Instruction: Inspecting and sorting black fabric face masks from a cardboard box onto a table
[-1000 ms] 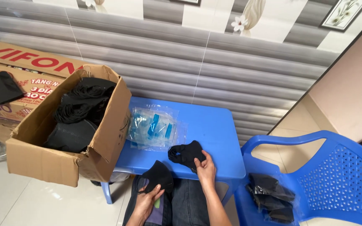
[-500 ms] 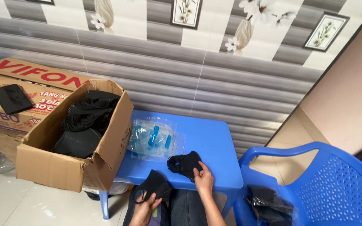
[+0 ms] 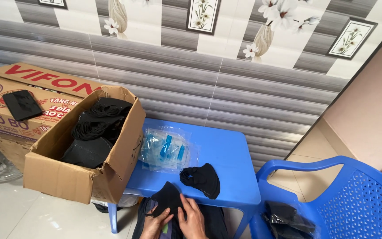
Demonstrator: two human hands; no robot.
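Cardboard box [image 3: 74, 177] stood open at 9 o'clock, heaped with black masks [image 3: 96, 128]. Blue plastic chair [image 3: 345, 199] sat at 4 o'clock, black bundle [image 3: 288, 219] on seat. Blue table [image 3: 226, 155] lay at centre. Clear plastic packet stack [image 3: 166, 150] lay just beside box, toward 11 o'clock of hands. Loose black mask [image 3: 202, 179] lay on table at 1 o'clock of hands. Left hand [image 3: 155, 225] and right hand [image 3: 193, 219] at 6 o'clock, fingers closed on black mask in hands [image 3: 166, 201] below table edge.

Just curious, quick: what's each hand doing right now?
Left hand: gripping a black cloth piece.
Right hand: fingers closed on the same black piece.
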